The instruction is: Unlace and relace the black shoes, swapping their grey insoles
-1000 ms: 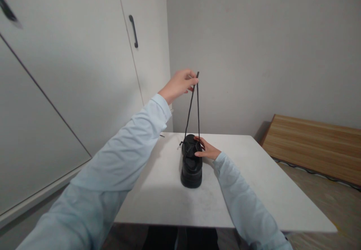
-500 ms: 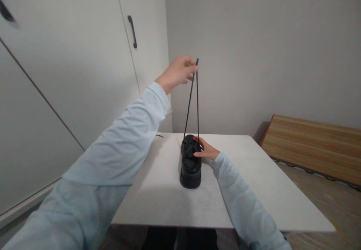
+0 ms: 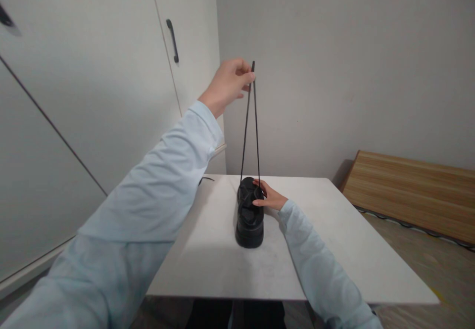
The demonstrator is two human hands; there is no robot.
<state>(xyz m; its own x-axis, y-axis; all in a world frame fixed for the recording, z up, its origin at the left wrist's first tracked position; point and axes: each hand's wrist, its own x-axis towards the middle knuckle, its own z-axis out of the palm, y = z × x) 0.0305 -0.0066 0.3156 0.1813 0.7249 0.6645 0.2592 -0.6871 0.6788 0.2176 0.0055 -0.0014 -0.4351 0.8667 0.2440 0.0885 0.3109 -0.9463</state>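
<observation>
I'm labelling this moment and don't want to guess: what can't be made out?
All in the head view:
- Black shoe: part of its right side is behind the right hand.
- Black shoelace: partly covered by the left hand; its crossings are too dark to trace.
- Thin dark strand: partly behind the left sleeve; can't identify it.
- Far-left black handle: cut off by the picture's edge.

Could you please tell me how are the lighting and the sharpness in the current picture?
Head view: soft, rather dim light, no strong glare; a shadow on the wall left of the wooden board; slight haziness overall; the black shoe so dark that fine details merge.
</observation>
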